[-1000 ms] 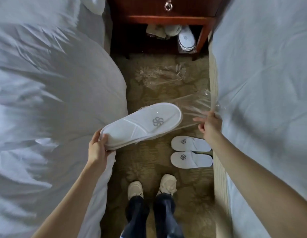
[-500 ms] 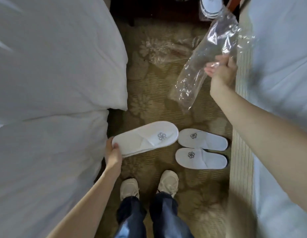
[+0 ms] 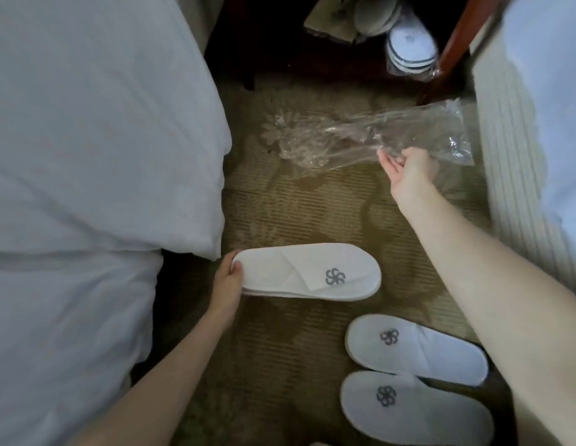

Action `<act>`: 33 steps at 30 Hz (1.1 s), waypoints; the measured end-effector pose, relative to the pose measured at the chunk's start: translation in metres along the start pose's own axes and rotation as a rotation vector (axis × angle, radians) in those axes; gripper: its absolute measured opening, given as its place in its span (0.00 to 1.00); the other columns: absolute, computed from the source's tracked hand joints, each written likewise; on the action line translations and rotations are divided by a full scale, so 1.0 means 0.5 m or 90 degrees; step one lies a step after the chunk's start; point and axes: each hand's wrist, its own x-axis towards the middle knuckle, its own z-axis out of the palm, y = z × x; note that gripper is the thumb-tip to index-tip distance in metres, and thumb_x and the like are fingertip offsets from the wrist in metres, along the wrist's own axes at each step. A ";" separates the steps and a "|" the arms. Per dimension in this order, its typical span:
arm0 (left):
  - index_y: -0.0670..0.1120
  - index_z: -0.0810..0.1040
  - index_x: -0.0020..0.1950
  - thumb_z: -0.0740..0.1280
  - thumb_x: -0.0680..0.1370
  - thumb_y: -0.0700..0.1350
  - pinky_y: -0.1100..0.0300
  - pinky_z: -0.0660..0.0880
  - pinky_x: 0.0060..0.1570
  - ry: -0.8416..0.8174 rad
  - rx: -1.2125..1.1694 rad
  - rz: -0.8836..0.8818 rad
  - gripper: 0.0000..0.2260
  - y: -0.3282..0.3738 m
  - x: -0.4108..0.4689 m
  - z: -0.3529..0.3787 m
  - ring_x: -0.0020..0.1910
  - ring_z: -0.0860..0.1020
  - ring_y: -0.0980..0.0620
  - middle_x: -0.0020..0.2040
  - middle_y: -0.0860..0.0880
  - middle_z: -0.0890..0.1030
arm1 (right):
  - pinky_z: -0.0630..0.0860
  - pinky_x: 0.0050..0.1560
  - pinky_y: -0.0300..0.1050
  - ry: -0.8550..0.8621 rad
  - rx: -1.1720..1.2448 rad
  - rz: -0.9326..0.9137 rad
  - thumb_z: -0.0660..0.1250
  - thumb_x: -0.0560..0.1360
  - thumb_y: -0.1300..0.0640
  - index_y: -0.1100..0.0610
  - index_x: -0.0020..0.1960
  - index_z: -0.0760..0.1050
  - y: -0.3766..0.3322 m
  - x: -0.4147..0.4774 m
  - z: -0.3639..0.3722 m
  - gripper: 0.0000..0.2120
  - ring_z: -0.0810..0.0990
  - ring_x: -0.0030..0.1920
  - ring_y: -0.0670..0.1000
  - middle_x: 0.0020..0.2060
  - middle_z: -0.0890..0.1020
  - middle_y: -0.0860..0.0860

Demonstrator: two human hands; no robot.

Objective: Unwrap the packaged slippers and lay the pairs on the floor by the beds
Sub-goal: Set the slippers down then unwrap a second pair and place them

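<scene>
**Second pair is unwrapped, just needs splitting and setting down**

The stacked slippers (image 3: 307, 272) are out of the plastic, one on top of the other, low over the carpet (image 3: 296, 204) right beside the left bed (image 3: 87, 156). I can't tell if the bottom sole is touching the floor yet. The long axis runs across the aisle: heels at the left bed, logo toes pointing at the right bed (image 3: 537, 123).

The left hand (image 3: 227, 278) pinches the heel end, thumb on top and fingers under, so it's the one in control. The right hand (image 3: 409, 169) is well apart, further up the aisle toward the nightstand leg (image 3: 454, 46), fingers curled on the near edge of the empty wrapper (image 3: 418, 133).

My read: the next bit hinges on that heel grip. The stack reaches away from the left hand to the right, so the free toe end is what the right hand would come back for after ditching the plastic.

The laid pair (image 3: 415, 352) sits side by side near the right bed, toes facing the other way. Another packaged pair (image 3: 409, 46) waits under the nightstand.
</scene>
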 end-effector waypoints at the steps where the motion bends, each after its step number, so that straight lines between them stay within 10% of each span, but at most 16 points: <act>1: 0.49 0.71 0.68 0.55 0.83 0.45 0.56 0.68 0.59 0.005 -0.007 0.007 0.15 -0.009 0.021 0.010 0.61 0.72 0.51 0.62 0.51 0.73 | 0.84 0.42 0.48 -0.001 0.022 0.008 0.57 0.76 0.73 0.65 0.57 0.71 0.011 0.017 -0.004 0.12 0.84 0.42 0.59 0.39 0.78 0.61; 5: 0.52 0.73 0.66 0.56 0.83 0.48 0.58 0.68 0.56 0.002 -0.028 0.012 0.13 -0.044 0.082 0.028 0.58 0.72 0.52 0.60 0.51 0.74 | 0.83 0.46 0.52 -0.029 0.094 0.026 0.59 0.76 0.73 0.66 0.64 0.67 0.064 0.088 -0.015 0.17 0.82 0.42 0.59 0.37 0.76 0.61; 13: 0.52 0.75 0.62 0.58 0.82 0.51 0.62 0.70 0.48 0.029 -0.061 0.020 0.11 -0.090 0.102 0.032 0.51 0.74 0.58 0.53 0.54 0.76 | 0.76 0.53 0.49 -0.104 -0.162 0.094 0.58 0.81 0.55 0.62 0.72 0.63 0.166 0.177 -0.047 0.22 0.77 0.60 0.59 0.65 0.73 0.62; 23: 0.53 0.80 0.47 0.64 0.79 0.51 0.62 0.72 0.43 0.048 -0.082 0.071 0.06 -0.072 0.092 0.017 0.45 0.77 0.57 0.46 0.53 0.81 | 0.73 0.56 0.44 -0.560 -0.981 0.137 0.72 0.64 0.35 0.47 0.57 0.79 0.236 0.059 -0.146 0.26 0.80 0.53 0.47 0.52 0.82 0.42; 33: 0.55 0.79 0.57 0.64 0.76 0.59 0.50 0.77 0.50 0.038 -0.337 -0.101 0.14 -0.109 0.045 -0.021 0.55 0.79 0.49 0.57 0.49 0.81 | 0.81 0.42 0.41 -0.568 -0.816 0.239 0.74 0.70 0.51 0.44 0.62 0.78 0.320 -0.037 -0.230 0.21 0.85 0.47 0.48 0.49 0.86 0.47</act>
